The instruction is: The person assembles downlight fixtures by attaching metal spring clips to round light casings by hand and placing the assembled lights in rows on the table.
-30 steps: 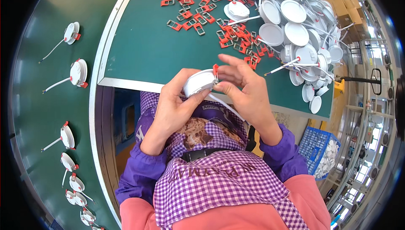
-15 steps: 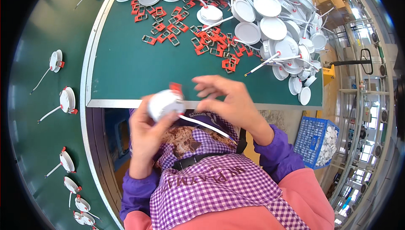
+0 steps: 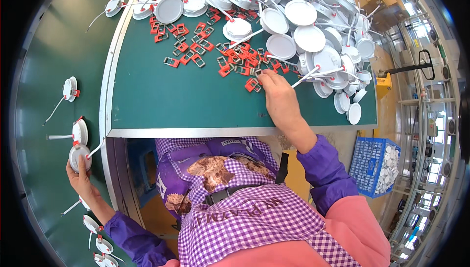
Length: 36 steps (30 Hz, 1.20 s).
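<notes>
My left hand [image 3: 82, 180] is closed round the edge of a round white downlight [image 3: 78, 159] over the green conveyor belt at the left. A red clip sits on its far rim, and its white cable points toward the table. It overlaps another downlight [image 3: 80, 131] lying just beyond. My right hand [image 3: 283, 101] reaches over the green table, thumb and fingers pinched at a small red-and-metal spring clip [image 3: 258, 72] on the near edge of the clip pile. Another pair of red clips [image 3: 252, 85] lies beside the fingertips. The fingers partly hide the pinched clip.
A big heap of white downlights [image 3: 309, 39] covers the table's far right, cables sticking out. Loose red clips [image 3: 198, 48] spread left of it. Several clipped downlights lie along the belt [image 3: 44, 169]. A blue crate [image 3: 360, 162] of white parts stands right of the table.
My left hand has carried the downlight from in front of me left onto the belt. My right hand has moved away from it, forward to the clip pile.
</notes>
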Tool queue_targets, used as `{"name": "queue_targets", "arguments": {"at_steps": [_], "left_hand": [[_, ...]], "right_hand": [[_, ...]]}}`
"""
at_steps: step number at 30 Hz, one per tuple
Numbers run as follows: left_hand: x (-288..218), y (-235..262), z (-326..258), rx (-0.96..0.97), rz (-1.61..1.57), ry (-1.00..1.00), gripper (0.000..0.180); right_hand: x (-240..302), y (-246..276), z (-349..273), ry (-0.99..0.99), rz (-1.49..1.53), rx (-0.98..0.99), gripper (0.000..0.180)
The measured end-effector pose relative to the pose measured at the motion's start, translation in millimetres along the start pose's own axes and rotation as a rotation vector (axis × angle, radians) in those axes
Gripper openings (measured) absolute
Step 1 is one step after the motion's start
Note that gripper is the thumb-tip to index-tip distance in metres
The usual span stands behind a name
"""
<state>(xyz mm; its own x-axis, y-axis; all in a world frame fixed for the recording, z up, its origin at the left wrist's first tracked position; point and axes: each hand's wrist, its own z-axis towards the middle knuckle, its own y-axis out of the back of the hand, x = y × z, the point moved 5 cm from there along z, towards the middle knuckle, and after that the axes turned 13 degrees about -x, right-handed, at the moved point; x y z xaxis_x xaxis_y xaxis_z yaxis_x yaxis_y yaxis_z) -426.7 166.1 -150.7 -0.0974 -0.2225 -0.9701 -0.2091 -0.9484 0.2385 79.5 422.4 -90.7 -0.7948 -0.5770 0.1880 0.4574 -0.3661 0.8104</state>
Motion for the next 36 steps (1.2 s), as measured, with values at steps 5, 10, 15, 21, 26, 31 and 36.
{"name": "queue_targets", "arguments": {"at_steps": [5, 10, 15, 21, 26, 31, 36], "left_hand": [[25, 50, 58, -0.090, 0.091, -0.070, 0.050], [11, 105, 96, -0.407, 0.693, -0.428, 0.050], [-177, 19, -67, -0.681, 0.395, -0.821, 0.040], [-168, -254, -162, 0.555, 0.014, -0.478, 0.025], [-172, -391, -197, 0.658, 0.272, -0.514, 0.044], [-166, -435, -213, 0.601, 0.259, -0.412, 0.036], [-180, -422, -211, 0.594, -0.229, -0.424, 0.027]], "right_hand": [[20, -21, 12, 0.088, 0.145, -0.138, 0.025], [19, -27, 20, 0.070, 0.221, -0.200, 0.021], [0, -27, 22, -0.454, 0.788, -0.296, 0.012], [-21, -41, 15, -0.612, 1.117, -0.363, 0.009], [-20, -36, 18, -0.534, 1.070, -0.370, 0.011], [-18, -31, 19, -0.571, 1.081, -0.322, 0.010], [-23, -26, 18, -0.502, 0.988, -0.323, 0.010]]}}
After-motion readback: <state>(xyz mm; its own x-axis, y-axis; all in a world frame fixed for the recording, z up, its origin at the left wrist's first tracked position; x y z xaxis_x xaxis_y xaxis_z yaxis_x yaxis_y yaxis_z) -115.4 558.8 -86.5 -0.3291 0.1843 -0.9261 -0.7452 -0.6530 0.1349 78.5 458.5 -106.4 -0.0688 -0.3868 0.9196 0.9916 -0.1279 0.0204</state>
